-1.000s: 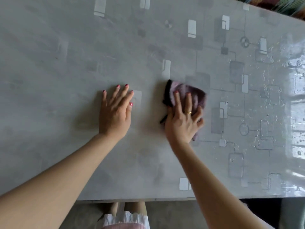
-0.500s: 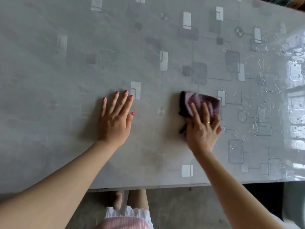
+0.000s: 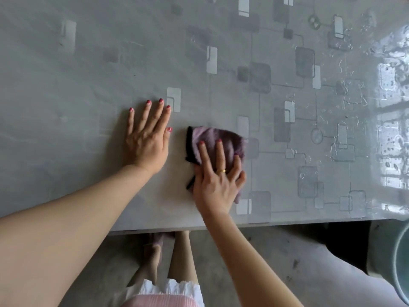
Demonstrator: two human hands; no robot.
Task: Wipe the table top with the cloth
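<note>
1. Table (image 3: pixel 221 36), covered in a glossy grey patterned sheet, fills most of the view; its right side is seen to be wet and beaded with droplets, so the wiping is judged to be only partly done there.
2. Long overlapping strokes are advised, with even pressure kept through the palm so that the cloth is not bunched, and the wet right side is best worked toward the near edge.
3. Both forearms are extended forward over the near edge of the table, the left one lying lower and farther to the left.
4. Left hand (image 3: pixel 146 138) is laid flat on the table as a brace, its fingers straight and slightly spread, nothing being held.
5. Right hand (image 3: pixel 218 176) is pressed palm-down on the cloth, its fingers extended over the fabric rather than curled round it.
6. Purple cloth (image 3: pixel 221 136), dark-edged and crumpled, is spread on the table just to the right of the left hand, apart from it.
</note>
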